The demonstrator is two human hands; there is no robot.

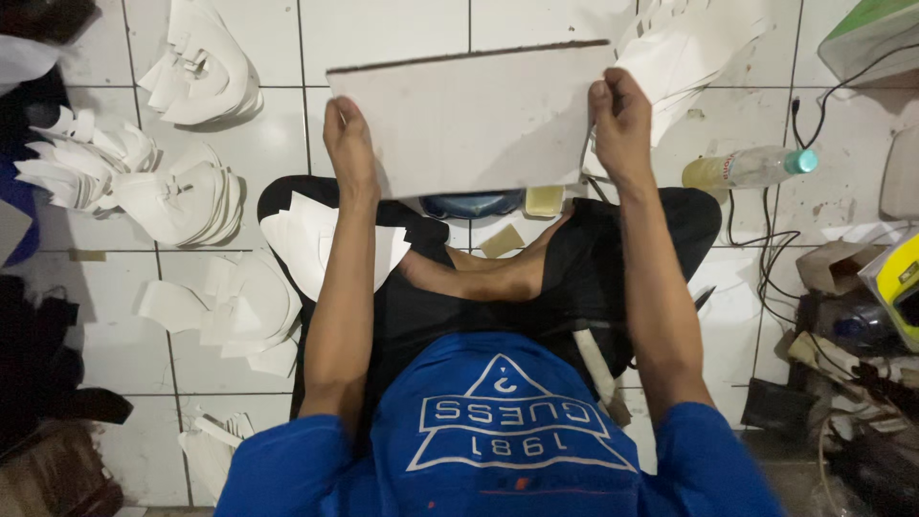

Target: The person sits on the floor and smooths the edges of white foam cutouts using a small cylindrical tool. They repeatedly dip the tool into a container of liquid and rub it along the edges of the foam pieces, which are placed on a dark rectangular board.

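Note:
I sit cross-legged on a white tiled floor and hold a flat white rectangular board (474, 120) up in front of me. My left hand (350, 146) grips its left edge and my right hand (620, 117) grips its right edge. The board is tilted, its top edge a thin dark line. Several white cut pieces (308, 239) lie on my left knee. Under the board a blue round container (471, 204) and a small yellowish block (544, 200) are partly hidden.
Stacks of white curved cut pieces (196, 72) lie on the tiles to the left and at top right (694, 48). A plastic bottle (747, 168) with a teal cap lies at right, beside black cables (766, 258) and clutter (862, 325).

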